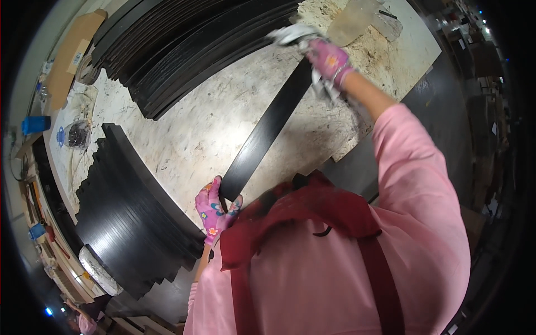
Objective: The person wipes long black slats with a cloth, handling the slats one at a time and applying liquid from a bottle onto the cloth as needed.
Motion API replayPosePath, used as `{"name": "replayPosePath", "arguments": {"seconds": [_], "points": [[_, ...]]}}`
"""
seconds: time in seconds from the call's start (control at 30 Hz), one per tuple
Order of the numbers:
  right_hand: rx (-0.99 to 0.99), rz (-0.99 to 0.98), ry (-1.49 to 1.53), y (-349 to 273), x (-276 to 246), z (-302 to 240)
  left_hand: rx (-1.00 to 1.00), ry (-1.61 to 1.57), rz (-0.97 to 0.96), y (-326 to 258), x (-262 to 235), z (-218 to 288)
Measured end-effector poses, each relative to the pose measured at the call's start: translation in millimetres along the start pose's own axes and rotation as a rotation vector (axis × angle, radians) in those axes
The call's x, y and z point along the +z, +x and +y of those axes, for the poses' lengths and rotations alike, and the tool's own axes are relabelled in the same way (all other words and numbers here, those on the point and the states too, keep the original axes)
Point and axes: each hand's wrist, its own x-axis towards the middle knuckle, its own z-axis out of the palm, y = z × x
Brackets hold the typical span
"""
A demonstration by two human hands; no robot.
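Observation:
A long black strip (268, 129) lies slanted across the worn wooden workbench (212, 123). My left hand (214, 209), in a pink flowered glove, grips the strip's near end at the bench's front edge. My right hand (329, 58), gloved the same way, is closed on a crumpled white rag (293, 34) and presses it against the strip's far end. My pink sleeve and dark red apron fill the lower right.
A stack of black strips (134, 218) sits at the left, another stack (184, 50) at the far side. A translucent plastic container (354, 19) stands beyond my right hand. A clear bag with dark bits (75, 134) and cardboard (70, 56) lie far left.

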Motion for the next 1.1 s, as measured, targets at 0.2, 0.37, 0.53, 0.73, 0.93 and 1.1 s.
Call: {"name": "replayPosePath", "arguments": {"seconds": [0.2,0.37,0.53,0.73,0.93,1.1], "points": [[0.151,0.101,0.150,0.5,-43.7,52.4,-0.103,-0.218,-0.045,12.9,-8.6,13.1],[-0.230,0.264,0.413,-32.9,-78.5,-10.4,-0.617,-1.412,-0.451,6.3,-23.0,-5.3],[-0.367,-0.437,0.422,-116.9,-19.9,-171.0,-0.762,-1.737,-0.381,25.5,-16.9,21.6],[0.048,-0.501,0.230,-51.8,-13.8,-160.7,-0.836,-1.693,-0.190,4.3,-0.7,9.5],[-0.022,-0.676,0.257,-82.1,10.1,-178.0,-0.784,-1.817,-0.272,17.3,-4.2,9.7],[-0.746,-0.209,-0.023,-105.2,59.1,-186.5,-0.750,-1.707,-0.249,9.7,0.3,-3.5]]}}
